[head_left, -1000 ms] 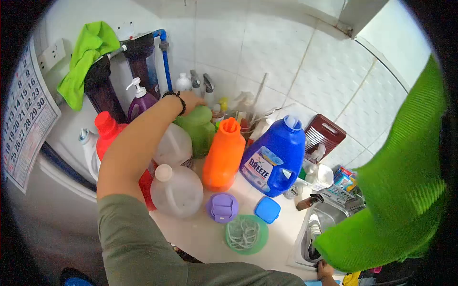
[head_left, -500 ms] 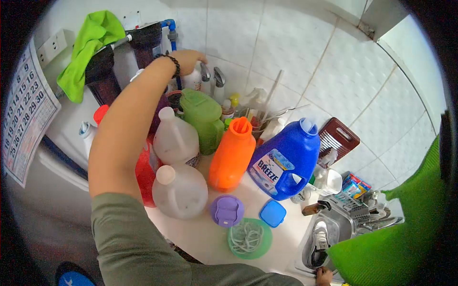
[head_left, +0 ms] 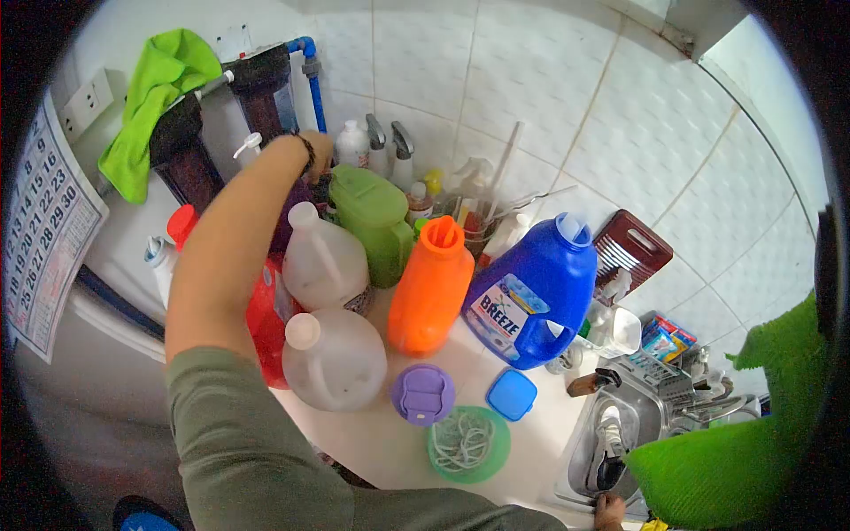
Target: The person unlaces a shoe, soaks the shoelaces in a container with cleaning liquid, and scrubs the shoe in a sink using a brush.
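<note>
My left hand reaches to the back of the counter, beside a white bottle and behind the green pitcher. Its fingers are hidden by the wrist, so its grip does not show. Down at the sink's front edge, my right hand is small in view with fingers curled; what they close on, if anything, is hidden. A black and white shoe lies in the metal sink just beyond it. Under my left forearm are a red container and two cloudy jugs.
An orange bottle and a blue Breeze jug stand mid-counter. In front are a purple lid, a blue lid and a green bowl of white laces. Green cloths hang at left and right.
My left hand has come away from the white bottle, moving left and lower. The view has shifted slightly, and my right hand remains by the sink edge.
</note>
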Motion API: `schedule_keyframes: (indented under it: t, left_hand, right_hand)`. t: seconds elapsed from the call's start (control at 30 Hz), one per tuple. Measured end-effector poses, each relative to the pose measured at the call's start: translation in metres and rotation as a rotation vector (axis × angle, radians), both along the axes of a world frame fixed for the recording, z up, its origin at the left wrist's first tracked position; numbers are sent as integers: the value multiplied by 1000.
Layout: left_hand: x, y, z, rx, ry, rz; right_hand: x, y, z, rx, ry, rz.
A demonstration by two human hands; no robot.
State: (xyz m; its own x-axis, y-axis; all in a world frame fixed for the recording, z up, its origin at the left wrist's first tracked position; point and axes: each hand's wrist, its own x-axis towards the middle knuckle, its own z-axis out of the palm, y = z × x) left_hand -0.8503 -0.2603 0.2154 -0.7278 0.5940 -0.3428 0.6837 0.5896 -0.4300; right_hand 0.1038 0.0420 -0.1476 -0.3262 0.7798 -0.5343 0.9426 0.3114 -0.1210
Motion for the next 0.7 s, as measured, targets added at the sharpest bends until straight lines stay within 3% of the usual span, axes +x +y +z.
schedule_keyframes:
  t: [0.1, 0.27, 0.7]
  left_hand:
    - [-34, 11, -55, -131, 12, 47]
    - [-84, -8, -116, -93, -269, 257]
    - [-99, -7, -144, -9, -85, 52]
  right_hand:
    - [-8, -7, 6, 59, 7, 3]
    - [-13, -10, 10, 99, 14, -4]
    - [-46, -25, 17, 120, 45, -75]
